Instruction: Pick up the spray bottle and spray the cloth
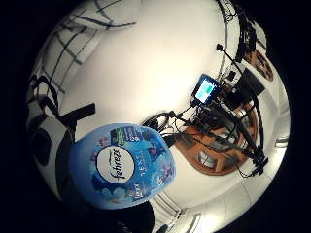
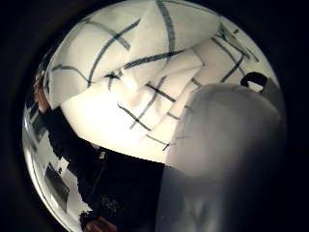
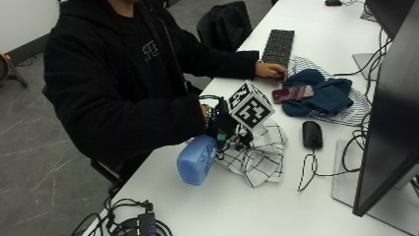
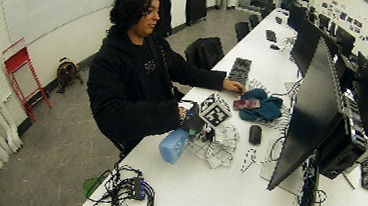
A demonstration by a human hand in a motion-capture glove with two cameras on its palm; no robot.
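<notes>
A blue Febreze spray bottle (image 3: 196, 162) hangs tilted just above the white table (image 3: 262, 211), near its front edge. My gloved right hand (image 3: 221, 127) grips the bottle at its neck, fingers curled round it. The white cloth with dark checks (image 3: 262, 157) lies crumpled on the table right beside the hand and the bottle's top. In the little finger side palm view the bottle's label (image 1: 121, 165) sits close to the palm, with the cloth (image 1: 82, 34) beyond it. The thumb side palm view looks onto the cloth's folds (image 2: 145, 72). The nozzle itself is hidden.
A black mouse (image 3: 312, 134) lies just past the cloth. Further along are a dark blue garment (image 3: 324, 96) with a dark red phone (image 3: 292, 93) on it, a keyboard (image 3: 278, 45) under the bare left hand, a large monitor (image 3: 393, 123) and coiled cables (image 3: 131, 223).
</notes>
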